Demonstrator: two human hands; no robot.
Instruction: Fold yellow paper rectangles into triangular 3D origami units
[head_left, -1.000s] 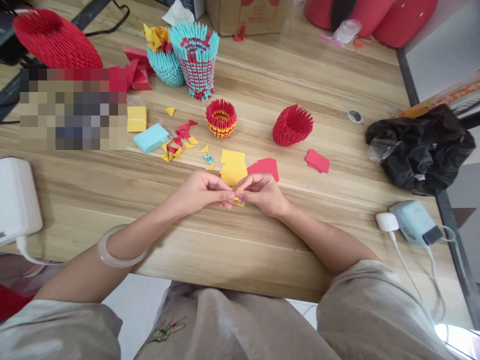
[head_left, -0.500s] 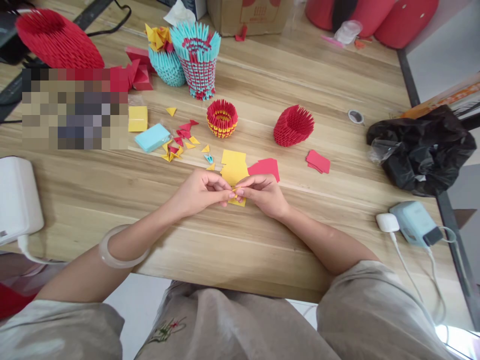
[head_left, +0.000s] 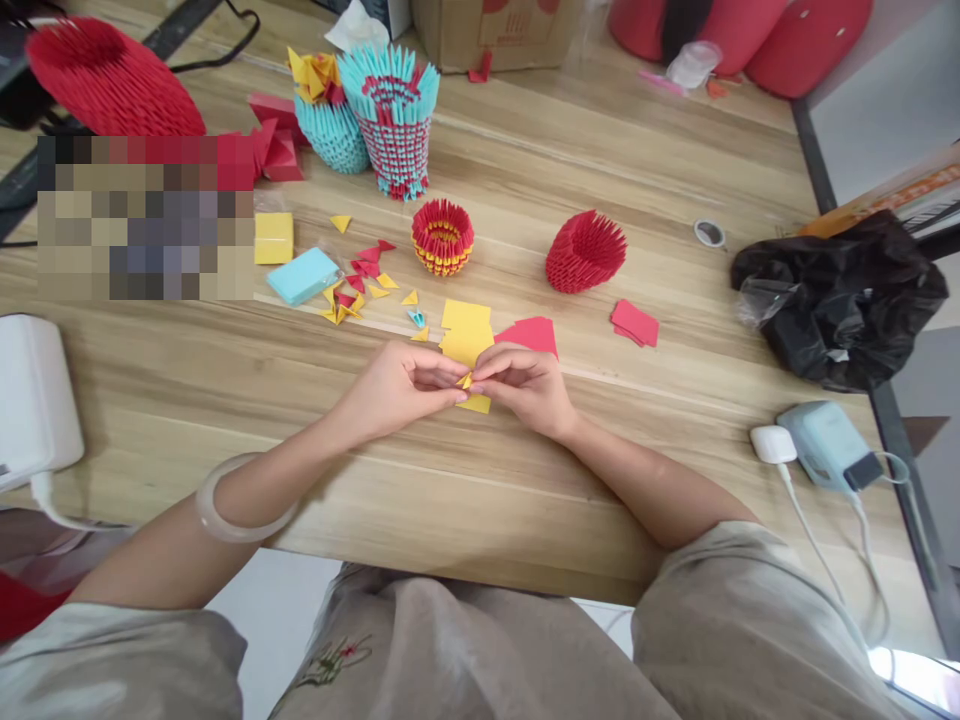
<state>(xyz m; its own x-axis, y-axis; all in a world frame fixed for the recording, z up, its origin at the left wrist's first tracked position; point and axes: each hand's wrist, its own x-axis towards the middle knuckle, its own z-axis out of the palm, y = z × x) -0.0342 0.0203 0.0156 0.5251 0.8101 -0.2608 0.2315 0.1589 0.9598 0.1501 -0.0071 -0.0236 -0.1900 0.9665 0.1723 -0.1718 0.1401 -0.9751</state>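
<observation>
Between my fingertips is a small folded yellow paper piece (head_left: 465,381). My left hand (head_left: 401,388) pinches it from the left, thumb below and fingers above. My right hand (head_left: 525,388) grips its right side between thumb and fingers. Yellow paper sheets (head_left: 466,325) lie on the table just beyond and partly under my hands. Red paper sheets (head_left: 531,334) lie beside them, partly covered by my right hand. Loose folded yellow and red triangles (head_left: 366,268) are scattered to the left, near a small blue folded piece (head_left: 416,318).
Farther back stand a small red-and-yellow paper bowl (head_left: 443,238), a red paper bowl (head_left: 585,252) and a tall blue-and-red paper vase (head_left: 393,120). A blue paper pack (head_left: 304,276) lies left. At right are red slips (head_left: 635,323), a black plastic bag (head_left: 840,300) and a charger (head_left: 829,445).
My fingers have shifted around the small yellow paper piece, and more of its pointed shape now shows between them. The camera view has moved very slightly.
</observation>
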